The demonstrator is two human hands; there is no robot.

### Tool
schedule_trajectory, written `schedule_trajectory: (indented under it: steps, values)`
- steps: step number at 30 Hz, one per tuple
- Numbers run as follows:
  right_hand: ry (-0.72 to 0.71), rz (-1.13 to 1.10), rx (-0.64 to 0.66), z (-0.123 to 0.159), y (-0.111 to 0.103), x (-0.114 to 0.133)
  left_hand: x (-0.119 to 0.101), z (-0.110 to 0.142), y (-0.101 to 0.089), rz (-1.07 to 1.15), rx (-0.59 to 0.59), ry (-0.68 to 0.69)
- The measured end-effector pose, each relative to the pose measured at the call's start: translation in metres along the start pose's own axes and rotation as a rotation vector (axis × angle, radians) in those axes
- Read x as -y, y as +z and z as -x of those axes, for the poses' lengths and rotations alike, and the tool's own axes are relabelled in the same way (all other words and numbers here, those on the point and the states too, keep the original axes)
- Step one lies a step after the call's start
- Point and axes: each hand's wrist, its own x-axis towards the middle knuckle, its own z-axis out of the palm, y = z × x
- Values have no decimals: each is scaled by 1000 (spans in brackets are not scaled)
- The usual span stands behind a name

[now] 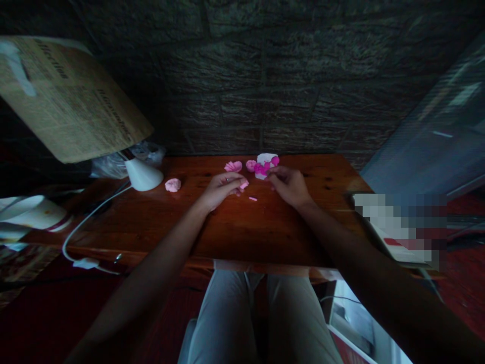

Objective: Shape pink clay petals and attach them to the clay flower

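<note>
My left hand (223,190) is closed in a pinch on a small light pink piece (244,185) that looks soft, like modelling clay. Over the right side of the desk, my right hand (290,184) has thumb and fingertips pressed together beside several magenta pieces (261,169); whatever is between those fingers is too small to make out. The magenta pieces lie on and around a white sheet (267,157). A thin pink strip (252,198) rests on the wood between my hands. Behind them sit a ruffled pink flower shape (233,166) and a rounder pink one (250,165).
Another pink flower shape (173,185) lies on the wooden desk (242,237), left of my hands. Beside it stands a lamp with a white base (144,175), newsprint shade (76,96) and trailing cord. A white cup (38,212) lies far left. A dark stone wall rises behind the desk.
</note>
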Motion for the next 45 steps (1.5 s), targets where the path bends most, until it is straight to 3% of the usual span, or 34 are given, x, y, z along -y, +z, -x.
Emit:
schedule_trajectory:
  steps: [6,10,13,24,28,31,34,39,45]
  values:
    - [-53,-55,173,5,6,4,6,-4,-11,-263,-54,93]
    - [-111,-39,174,2,4,-4,14,-7,-21,-545,-52,278]
    - [-102,-26,180,0,4,-9,18,-8,-26,-667,-17,301]
    - [-46,-49,306,1,4,-4,21,-8,-23,-693,16,323]
    - [-81,-51,323,1,4,-3,19,-5,-20,-713,33,423]
    - [-99,-57,371,2,5,-2,16,-5,-15,-734,124,518]
    - [-114,-68,399,3,6,-1,16,-4,-10,-784,249,530]
    - [-125,-143,333,2,6,-3,16,-2,-6,-858,286,509]
    - [-38,-218,215,-1,4,-4,11,-1,-3,-710,198,513]
